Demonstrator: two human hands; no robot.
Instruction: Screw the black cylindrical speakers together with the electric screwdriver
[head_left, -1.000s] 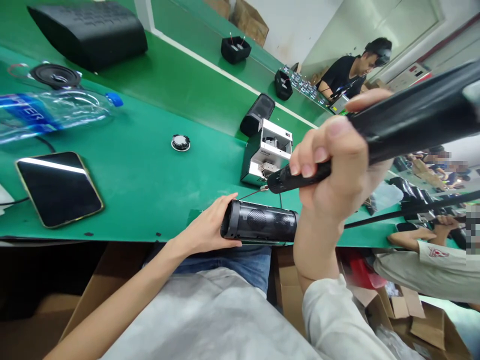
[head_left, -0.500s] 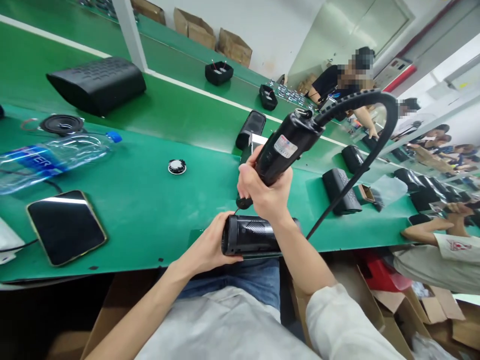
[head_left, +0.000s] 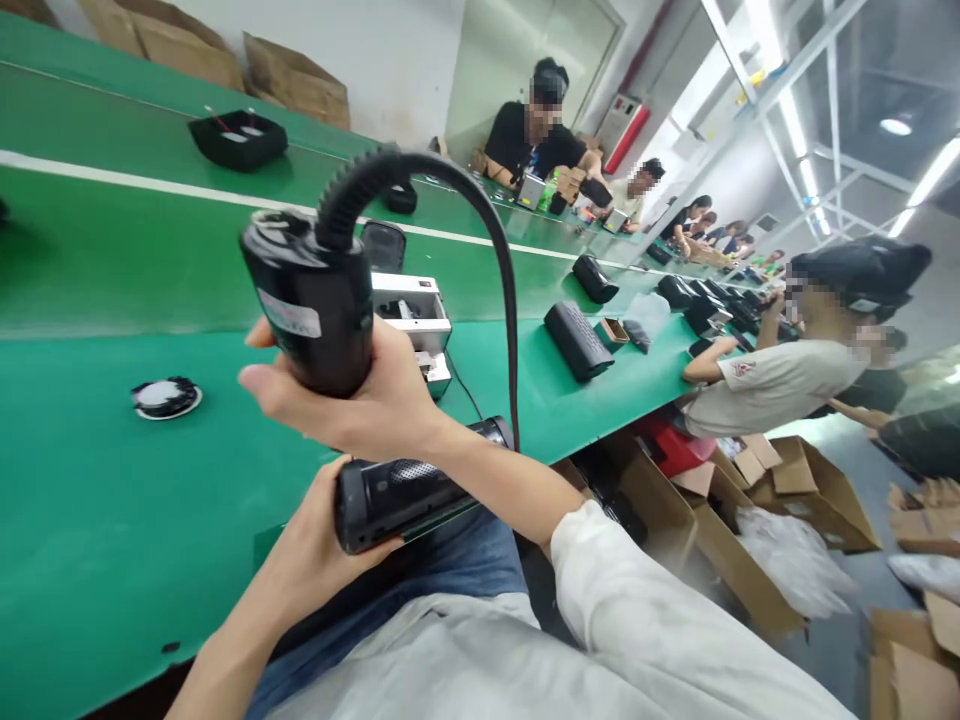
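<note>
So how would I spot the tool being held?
Start at the green table, then find the right hand above it. That hand grips the black tool, which, unlike the cylinder in the left hand, has a pale label and a thick arching cord.

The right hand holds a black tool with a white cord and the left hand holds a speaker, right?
Not quite: the head view shows a black cord. The right hand does hold a black tool, and the left hand holds a speaker.
</note>
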